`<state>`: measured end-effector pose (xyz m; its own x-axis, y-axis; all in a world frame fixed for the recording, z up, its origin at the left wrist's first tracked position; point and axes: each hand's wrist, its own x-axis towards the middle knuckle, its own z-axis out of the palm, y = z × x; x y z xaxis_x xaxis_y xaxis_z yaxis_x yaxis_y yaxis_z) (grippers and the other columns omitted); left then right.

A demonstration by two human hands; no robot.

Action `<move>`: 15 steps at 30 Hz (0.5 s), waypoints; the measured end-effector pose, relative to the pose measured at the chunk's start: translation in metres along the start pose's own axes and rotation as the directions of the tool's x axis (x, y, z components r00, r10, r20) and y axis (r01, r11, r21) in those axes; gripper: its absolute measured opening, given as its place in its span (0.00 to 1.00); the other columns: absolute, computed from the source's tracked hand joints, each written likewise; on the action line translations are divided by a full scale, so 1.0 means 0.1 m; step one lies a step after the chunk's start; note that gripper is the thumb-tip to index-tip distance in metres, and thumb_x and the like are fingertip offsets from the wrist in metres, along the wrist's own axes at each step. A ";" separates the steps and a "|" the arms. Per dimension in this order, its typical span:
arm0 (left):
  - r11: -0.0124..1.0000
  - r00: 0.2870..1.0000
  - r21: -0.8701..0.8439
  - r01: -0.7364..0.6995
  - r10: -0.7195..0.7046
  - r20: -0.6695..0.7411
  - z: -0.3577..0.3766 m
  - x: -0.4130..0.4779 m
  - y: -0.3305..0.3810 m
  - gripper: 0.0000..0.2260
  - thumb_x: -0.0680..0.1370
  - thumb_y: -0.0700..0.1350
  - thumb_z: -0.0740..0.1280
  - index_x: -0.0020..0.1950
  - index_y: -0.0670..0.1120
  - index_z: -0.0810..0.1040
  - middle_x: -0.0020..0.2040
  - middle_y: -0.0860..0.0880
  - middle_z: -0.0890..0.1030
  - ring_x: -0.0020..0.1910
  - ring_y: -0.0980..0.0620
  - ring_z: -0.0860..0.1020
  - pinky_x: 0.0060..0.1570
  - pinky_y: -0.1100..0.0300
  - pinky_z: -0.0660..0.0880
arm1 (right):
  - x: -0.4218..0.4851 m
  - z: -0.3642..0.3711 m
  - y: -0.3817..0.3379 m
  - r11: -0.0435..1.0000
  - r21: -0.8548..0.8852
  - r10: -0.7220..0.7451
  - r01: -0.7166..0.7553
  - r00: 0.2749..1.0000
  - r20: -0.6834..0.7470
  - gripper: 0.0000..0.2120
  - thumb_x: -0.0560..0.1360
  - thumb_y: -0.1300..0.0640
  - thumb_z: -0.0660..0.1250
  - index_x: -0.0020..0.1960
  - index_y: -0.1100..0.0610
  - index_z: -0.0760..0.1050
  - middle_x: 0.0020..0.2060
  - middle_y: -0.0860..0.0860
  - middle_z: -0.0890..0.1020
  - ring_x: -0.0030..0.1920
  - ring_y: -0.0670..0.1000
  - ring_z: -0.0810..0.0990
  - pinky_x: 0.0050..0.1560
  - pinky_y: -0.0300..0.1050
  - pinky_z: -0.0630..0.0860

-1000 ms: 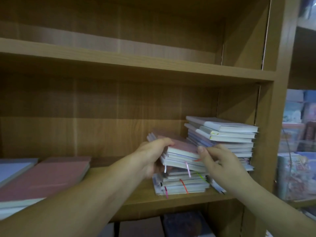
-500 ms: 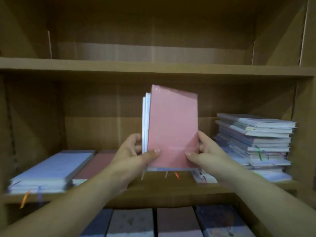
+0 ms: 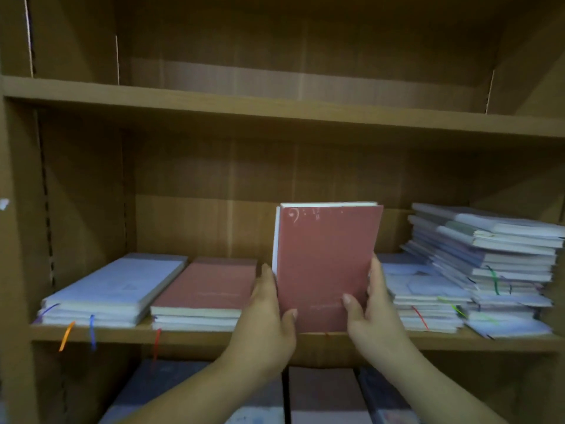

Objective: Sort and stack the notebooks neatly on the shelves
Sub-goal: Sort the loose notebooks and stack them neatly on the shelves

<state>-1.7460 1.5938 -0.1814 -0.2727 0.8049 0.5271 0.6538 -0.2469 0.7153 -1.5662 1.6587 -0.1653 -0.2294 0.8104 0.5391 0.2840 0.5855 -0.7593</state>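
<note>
A small bundle of notebooks (image 3: pixel 324 264) with a red cover in front stands upright on the middle shelf (image 3: pixel 189 335), its lower edge on the board. My left hand (image 3: pixel 266 319) grips its left side, thumb across the cover. My right hand (image 3: pixel 371 313) grips its right side the same way. A flat red stack (image 3: pixel 204 289) lies just left of it and a pale blue stack (image 3: pixel 113 286) further left. To the right lie a low pale stack (image 3: pixel 425 298) and a tall untidy pile (image 3: pixel 495 255).
The upper shelf (image 3: pixel 275 108) holds nothing in view. Coloured ribbon markers (image 3: pixel 67 335) hang over the middle shelf's front edge. More notebooks (image 3: pixel 321 393) lie on the shelf below. The cabinet's side walls close in at left and right.
Both hands lifted the red-fronted bundle off the right pile, carried it left and stood it upright on the shelf. The view has swung left, showing the two left stacks.
</note>
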 end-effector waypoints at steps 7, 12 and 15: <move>0.996 0.991 0.053 -0.065 0.070 -0.110 0.19 -0.18 -0.10 0.33 0.84 0.47 0.60 0.83 0.53 0.46 0.79 0.56 0.63 0.75 0.58 0.65 0.75 0.57 0.65 | -0.07 0.10 0.21 0.988 -0.117 0.106 -0.101 0.993 0.042 0.29 0.81 0.55 0.60 0.77 0.40 0.52 0.65 0.41 0.74 0.66 0.47 0.73 0.70 0.55 0.69; 0.982 0.989 0.170 -0.077 0.097 -0.112 0.26 -0.20 -0.14 0.35 0.83 0.45 0.60 0.83 0.49 0.41 0.79 0.52 0.63 0.75 0.55 0.66 0.73 0.56 0.67 | -0.01 0.09 0.21 0.988 -0.061 0.144 -0.140 0.987 0.070 0.27 0.81 0.56 0.60 0.75 0.39 0.54 0.64 0.40 0.74 0.66 0.47 0.72 0.70 0.52 0.67; 0.970 0.994 0.240 -0.046 0.068 -0.085 0.24 -0.20 -0.12 0.36 0.84 0.46 0.59 0.82 0.48 0.35 0.81 0.49 0.59 0.76 0.52 0.64 0.73 0.55 0.66 | -0.02 0.08 0.18 0.977 -0.165 0.146 -0.132 0.987 0.072 0.28 0.83 0.57 0.59 0.78 0.44 0.50 0.61 0.44 0.74 0.60 0.49 0.73 0.58 0.46 0.67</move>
<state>-1.7310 1.5936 -0.2116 -0.2866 0.7370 0.6121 0.8159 -0.1471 0.5592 -1.5680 1.6671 -0.1830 -0.2518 0.8834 0.3951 0.4614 0.4685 -0.7534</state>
